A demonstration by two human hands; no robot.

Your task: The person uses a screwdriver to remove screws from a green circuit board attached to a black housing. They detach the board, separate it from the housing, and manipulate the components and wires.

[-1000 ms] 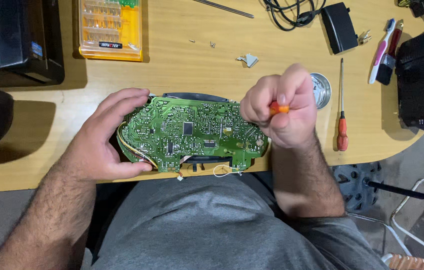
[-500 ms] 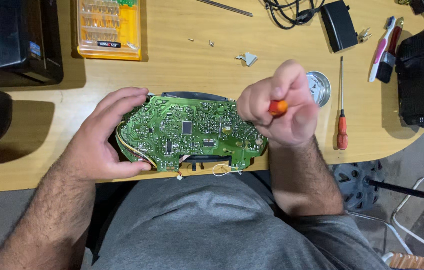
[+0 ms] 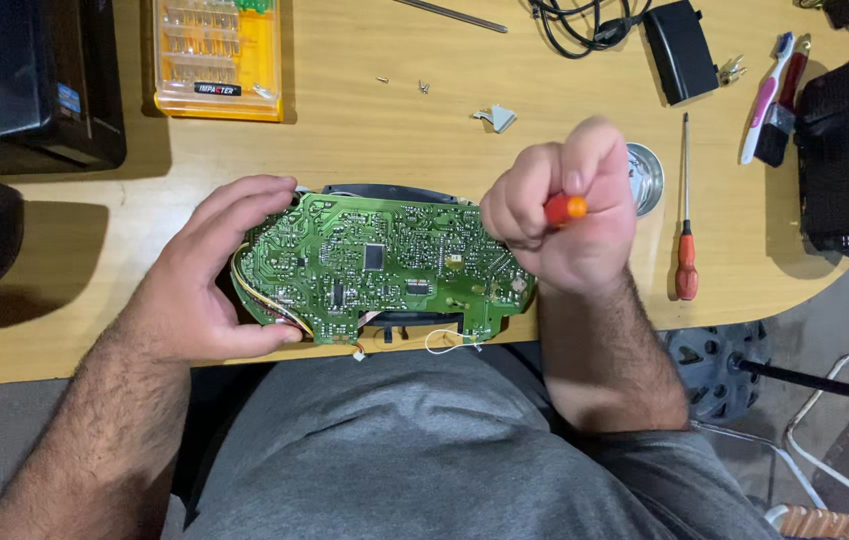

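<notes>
A wide green circuit board [image 3: 384, 265] lies on a dark housing at the near edge of the wooden table [image 3: 374, 150]. My left hand [image 3: 209, 275] grips its left end, thumb under the near edge, fingers over the far edge. My right hand [image 3: 564, 210] is closed in a fist around an orange-handled screwdriver [image 3: 566, 208], held upright over the board's right end. Only the handle's tip shows; the shaft is hidden by my fingers.
A yellow case of screwdriver bits [image 3: 214, 55] sits far left, beside a black box [image 3: 34, 80]. A second screwdriver [image 3: 685, 215], a round tin [image 3: 644, 175], a black adapter with cable [image 3: 679, 35], loose screws [image 3: 404, 83] and a black device [image 3: 839, 165] lie right.
My right hand has lifted slightly and turned, so more of the orange handle tip shows. My left hand and the board have stayed in place.
</notes>
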